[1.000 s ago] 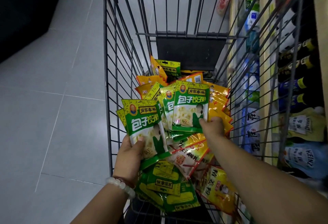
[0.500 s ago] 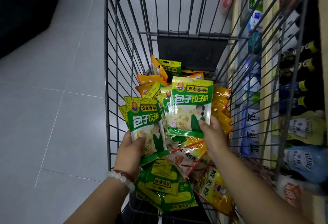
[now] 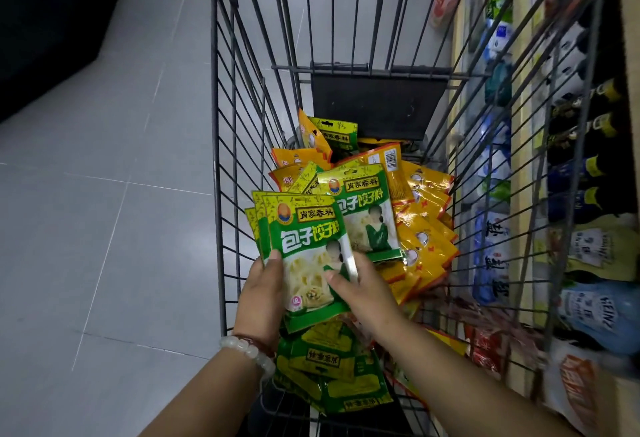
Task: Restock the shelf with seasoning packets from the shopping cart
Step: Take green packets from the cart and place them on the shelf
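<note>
While both hands sit low in the cart (image 3: 221, 159), I square up the green packets (image 3: 304, 246).
Left hand (image 3: 261, 294) clamps the stack's left edge; right hand (image 3: 360, 293) pinches its lower right corner. Align edges first, so nothing slips toward the shelf (image 3: 519, 194), right of frame.

Now joined on one stack (image 3: 304, 253) of green packets over the cart — right hand (image 3: 360, 293) moved in from the separate packet it lifted a second ago, thumb pressed on the stack's right edge. Left hand (image 3: 263, 294) raised slightly — stack thicker, fanned at the top.
</note>
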